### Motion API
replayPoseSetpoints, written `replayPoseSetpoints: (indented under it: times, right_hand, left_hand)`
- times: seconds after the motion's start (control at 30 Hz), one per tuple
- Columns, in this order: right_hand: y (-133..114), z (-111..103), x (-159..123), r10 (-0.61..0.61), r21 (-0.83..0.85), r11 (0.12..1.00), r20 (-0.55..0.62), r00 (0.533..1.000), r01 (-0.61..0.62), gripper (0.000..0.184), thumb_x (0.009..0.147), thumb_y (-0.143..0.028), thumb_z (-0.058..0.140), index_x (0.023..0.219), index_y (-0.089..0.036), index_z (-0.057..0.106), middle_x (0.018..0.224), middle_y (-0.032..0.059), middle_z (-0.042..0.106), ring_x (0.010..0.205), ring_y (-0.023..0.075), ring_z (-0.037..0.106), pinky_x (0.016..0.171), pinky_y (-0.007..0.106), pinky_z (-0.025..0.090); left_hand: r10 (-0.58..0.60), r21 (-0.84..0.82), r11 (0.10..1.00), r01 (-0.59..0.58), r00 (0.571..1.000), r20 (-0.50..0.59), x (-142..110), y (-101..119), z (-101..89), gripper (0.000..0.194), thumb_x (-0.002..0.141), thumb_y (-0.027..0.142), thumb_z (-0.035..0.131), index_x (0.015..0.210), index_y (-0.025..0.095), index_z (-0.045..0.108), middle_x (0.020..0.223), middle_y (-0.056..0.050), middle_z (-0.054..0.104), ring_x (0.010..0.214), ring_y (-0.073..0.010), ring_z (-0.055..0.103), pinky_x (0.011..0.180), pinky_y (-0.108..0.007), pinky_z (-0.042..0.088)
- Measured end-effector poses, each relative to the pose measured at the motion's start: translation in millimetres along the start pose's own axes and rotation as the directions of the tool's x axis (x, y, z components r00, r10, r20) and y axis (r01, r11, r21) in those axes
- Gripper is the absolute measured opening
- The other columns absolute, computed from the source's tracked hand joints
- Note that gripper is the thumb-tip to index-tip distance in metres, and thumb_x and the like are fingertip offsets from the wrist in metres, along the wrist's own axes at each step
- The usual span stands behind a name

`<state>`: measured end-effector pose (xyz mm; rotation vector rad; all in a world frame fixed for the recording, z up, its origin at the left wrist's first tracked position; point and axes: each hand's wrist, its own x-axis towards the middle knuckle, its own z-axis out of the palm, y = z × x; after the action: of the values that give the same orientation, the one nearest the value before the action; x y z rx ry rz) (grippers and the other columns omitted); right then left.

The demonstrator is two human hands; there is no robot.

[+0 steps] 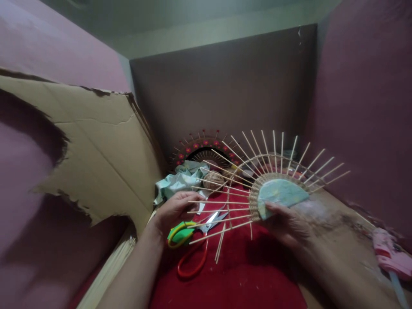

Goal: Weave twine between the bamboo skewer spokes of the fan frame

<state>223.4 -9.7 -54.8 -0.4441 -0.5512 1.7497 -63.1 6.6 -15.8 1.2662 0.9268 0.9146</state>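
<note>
My right hand (289, 223) grips a half-round fan-shaped weaving (278, 196) by its lower edge, thumb on the pale blue-green cloth centre. Thin sticks (273, 146) radiate from its woven brown rim. A loose brown cord (247, 161) arcs across the sticks and down to the left. On the left side, my left hand (180, 208) is closed in a pinch beside the stick tips, with the cord running to its fingertips. Scissors (210, 222) with yellow and red handles lie under the sticks, on a red cloth (231, 274).
Behind are a ball of brown twine (213, 180), crumpled light cloth (185, 178) and a flower-decorated arch (206, 145). Torn cardboard (96, 137) stands at left above a bundle of pale sticks (107, 274). A pink glue gun (391, 253) lies at right.
</note>
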Motion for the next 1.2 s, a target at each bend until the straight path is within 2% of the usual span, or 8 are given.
replayPoseSetpoints:
  times: [0.13,0.33,0.47,0.63,0.8,0.97,1.1,1.2]
  right_hand:
    - [-3.1,0.6,3.3,-0.024,0.009,1.000,-0.032,0.999,0.024,0.034,0.058,-0.004,0.072,0.087,-0.019,0.065,0.070,-0.0003,0.069,0.061,0.0155,0.064,0.060,0.032,0.056]
    - [-4.2,-0.9,5.3,-0.036,0.004,0.999,-0.056,0.998,0.036,0.037,0.056,-0.004,0.073,0.089,-0.019,0.065,0.069,-0.0009,0.069,0.059,0.0152,0.063,0.058,0.032,0.056]
    - [-3.9,-1.4,5.7,-0.034,-0.031,0.999,-0.051,0.998,0.032,0.037,0.055,-0.006,0.074,0.088,-0.019,0.065,0.067,-0.0011,0.069,0.059,0.0147,0.063,0.058,0.029,0.055]
    - [-2.0,-2.5,7.9,-0.056,-0.076,0.996,-0.045,0.997,0.053,0.033,0.055,-0.009,0.074,0.086,-0.019,0.066,0.068,-0.0016,0.068,0.060,0.0139,0.063,0.061,0.030,0.054]
    - [-0.5,-1.2,8.5,-0.090,-0.121,0.989,-0.029,0.995,0.086,0.025,0.057,-0.011,0.074,0.079,-0.018,0.065,0.068,-0.0029,0.066,0.060,0.0132,0.061,0.058,0.029,0.054]
    - [0.6,-0.2,7.7,-0.119,-0.100,0.989,-0.063,0.991,0.112,0.024,0.056,-0.009,0.074,0.075,-0.018,0.064,0.067,-0.0034,0.066,0.058,0.0120,0.060,0.057,0.028,0.054]
    - [0.4,-1.3,7.7,-0.093,-0.066,0.994,-0.075,0.993,0.088,0.021,0.057,-0.007,0.073,0.072,-0.017,0.064,0.067,-0.0014,0.067,0.058,0.0128,0.060,0.058,0.029,0.056]
    - [-0.8,-0.9,6.3,-0.077,-0.037,0.997,-0.065,0.995,0.075,0.027,0.058,-0.006,0.072,0.080,-0.019,0.065,0.071,-0.0008,0.068,0.060,0.0146,0.062,0.060,0.033,0.057]
  left_hand:
    - [0.024,-0.028,0.999,-0.023,0.999,0.038,3.4,-2.2,-5.3,0.025,0.077,0.034,0.061,0.085,0.010,0.063,0.049,0.008,0.031,0.039,-0.0006,0.018,0.036,-0.015,0.011]
    - [0.028,0.030,0.999,-0.026,0.998,-0.064,7.0,-4.1,-12.6,0.024,0.078,0.035,0.060,0.081,0.011,0.062,0.049,0.007,0.035,0.038,-0.0011,0.021,0.037,-0.016,0.013]
    - [0.084,0.178,0.982,-0.059,0.988,-0.133,4.9,-0.3,-11.8,0.023,0.074,0.035,0.064,0.076,0.012,0.062,0.047,0.007,0.033,0.040,-0.0029,0.025,0.039,-0.017,0.016]
    - [0.237,0.532,0.842,-0.089,0.947,-0.217,3.0,6.3,-8.6,0.024,0.073,0.037,0.063,0.078,0.013,0.067,0.053,0.003,0.048,0.047,-0.0064,0.036,0.043,-0.018,0.026]
    - [0.368,0.719,0.676,-0.159,0.919,-0.143,5.2,5.1,-8.7,0.023,0.075,0.035,0.059,0.079,0.014,0.069,0.073,-0.003,0.063,0.067,-0.0132,0.052,0.059,-0.022,0.040]
    - [0.349,0.724,0.667,-0.174,0.932,-0.097,6.4,1.1,-8.1,0.024,0.076,0.033,0.057,0.087,0.015,0.068,0.077,-0.004,0.064,0.066,-0.0127,0.052,0.061,-0.024,0.041]
    - [0.273,0.675,0.722,-0.154,0.959,-0.072,5.4,1.0,-9.2,0.028,0.077,0.027,0.054,0.099,0.014,0.065,0.073,-0.002,0.060,0.063,-0.0115,0.050,0.061,-0.024,0.042]
    - [0.188,0.635,0.765,-0.102,0.980,-0.070,3.6,2.3,-14.8,0.030,0.076,0.022,0.053,0.103,0.014,0.065,0.063,0.000,0.054,0.058,-0.0103,0.048,0.054,-0.022,0.037]
